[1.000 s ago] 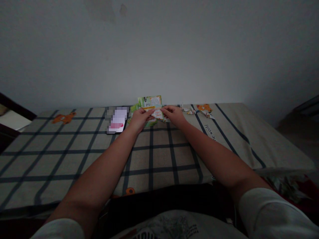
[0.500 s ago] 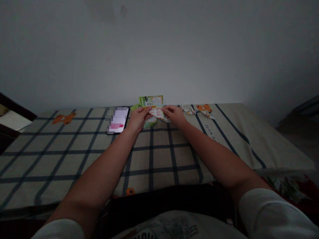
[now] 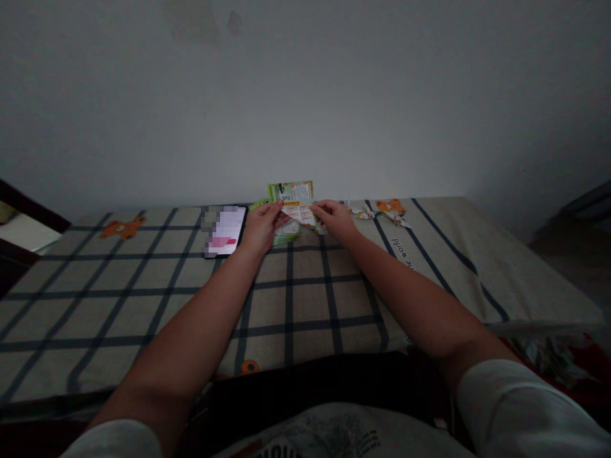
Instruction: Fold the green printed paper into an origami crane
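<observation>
1. Pinching the left part of a thin paper sheet printed in green, white and yellow [image 3: 300,212], the left hand [image 3: 264,224] has its thumb and fingers clamped on the paper.
2. Across from it, the right hand [image 3: 334,217] grips the sheet's right edge between thumb and forefinger, those fingertips closed together on the paper; its other fingers are curled, and how tightly cannot be told.
3. The sheet lies between the two hands, near the far edge of the cloth-covered surface; its upper part is mostly green, a yellow band crosses the middle, and the white lower part carries reddish print and ends in a slanting edge.
4. Under the sheet and the left hand lies a loose pile of green printed papers [image 3: 286,238], partly hidden; how many there are cannot be told.
5. Just beside the left hand, on its left, rests a dark-edged phone with a lit, pale screen [image 3: 228,229], part of it blurred out.
6. To the right of the right hand lie small, twisted scraps of printed paper [image 3: 399,220], near an orange bear figure [image 3: 390,207] on the cloth.
7. Beneath everything spreads a beige cloth with dark blue grid lines [image 3: 310,299], meeting a plain grey wall [image 3: 305,95] behind.
</observation>
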Demonstrator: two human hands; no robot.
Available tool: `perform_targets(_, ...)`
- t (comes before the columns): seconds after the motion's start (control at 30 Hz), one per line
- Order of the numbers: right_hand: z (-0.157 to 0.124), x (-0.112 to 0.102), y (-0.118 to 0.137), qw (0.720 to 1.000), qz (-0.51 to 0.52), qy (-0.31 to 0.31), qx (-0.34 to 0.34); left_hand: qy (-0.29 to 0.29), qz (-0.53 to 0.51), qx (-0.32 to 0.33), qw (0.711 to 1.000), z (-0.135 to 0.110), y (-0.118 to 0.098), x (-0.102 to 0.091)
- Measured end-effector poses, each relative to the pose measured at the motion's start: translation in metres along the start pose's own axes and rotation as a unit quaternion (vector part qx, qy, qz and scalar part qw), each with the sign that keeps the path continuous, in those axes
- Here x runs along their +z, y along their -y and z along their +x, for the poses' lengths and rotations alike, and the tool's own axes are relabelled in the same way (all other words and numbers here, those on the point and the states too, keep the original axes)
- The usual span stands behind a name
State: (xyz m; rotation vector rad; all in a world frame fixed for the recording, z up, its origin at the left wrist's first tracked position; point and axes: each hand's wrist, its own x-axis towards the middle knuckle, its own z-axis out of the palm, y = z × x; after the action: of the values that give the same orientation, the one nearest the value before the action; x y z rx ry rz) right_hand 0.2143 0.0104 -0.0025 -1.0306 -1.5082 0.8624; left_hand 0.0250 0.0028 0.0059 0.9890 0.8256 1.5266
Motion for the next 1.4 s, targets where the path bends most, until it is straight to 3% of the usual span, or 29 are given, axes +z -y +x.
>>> perform_targets(0.2,0.0003,0.0003,-0.0003,1.0,-0.003,0.009,-0.006,-0.012,0.002,-0.011,1.0,0.0005,-0.0005,0.0001)
perform_targets(0.5,-0.0002,0.0004,0.002,1.0,0.007,-0.016,0.006,0.055,0.126,-0.046,0.989,-0.0032,0.0039,-0.0013)
perform_targets(0.87,-0.002,-0.0008,0.0043,0.997,0.028,0.044,0.051,-0.003,0.141,-0.002,0.99,-0.0011,0.0042,-0.0028)
perform_targets(1.1,-0.0032,0.0006,0.0068,0.999,0.012,0.027,0.034,0.062,0.154,-0.037,0.985,-0.0022,0.0048,-0.0065)
perform_targets(1.4,-0.0038,-0.001,0.0053,0.997,0.025,0.061,0.026,0.021,0.167,-0.033,0.985,-0.0038,-0.0011,-0.0032)
